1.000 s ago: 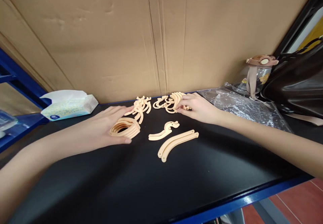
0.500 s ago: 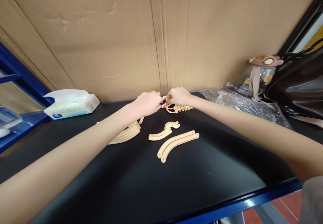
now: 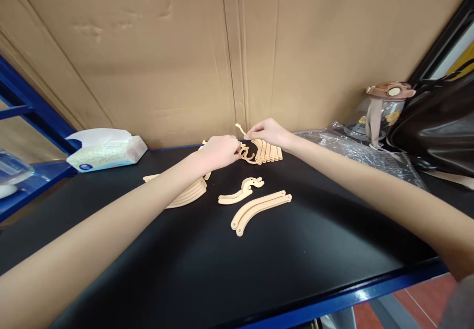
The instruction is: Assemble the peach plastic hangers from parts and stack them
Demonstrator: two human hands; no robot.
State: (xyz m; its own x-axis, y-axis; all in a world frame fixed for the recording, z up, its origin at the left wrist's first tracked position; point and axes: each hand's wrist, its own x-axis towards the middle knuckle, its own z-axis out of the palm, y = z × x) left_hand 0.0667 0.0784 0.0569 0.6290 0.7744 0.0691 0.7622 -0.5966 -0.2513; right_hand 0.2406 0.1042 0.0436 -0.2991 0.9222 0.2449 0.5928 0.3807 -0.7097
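Near the back of the table, my left hand is closed at a cluster of beige hook pieces, its fingertips hidden behind the knuckles. My right hand pinches a small, thin beige hook piece and is raised just above the cluster. Below it, several curved beige arms lie side by side in a row. Closer to me are two pieces with hooked heads, lying together. In front of those rest two long curved arms with holes at their ends. A stack of curved arms is partly covered by my left forearm.
A tissue pack stands at the back left beside a blue metal frame. Clear plastic wrap, a strapped bottle and a dark bag are at the right. Cardboard walls off the black table.
My right hand has risen from the cluster with a thin hook piece. The row of arms beneath it shows more fully. My left hand stays nearly in place.
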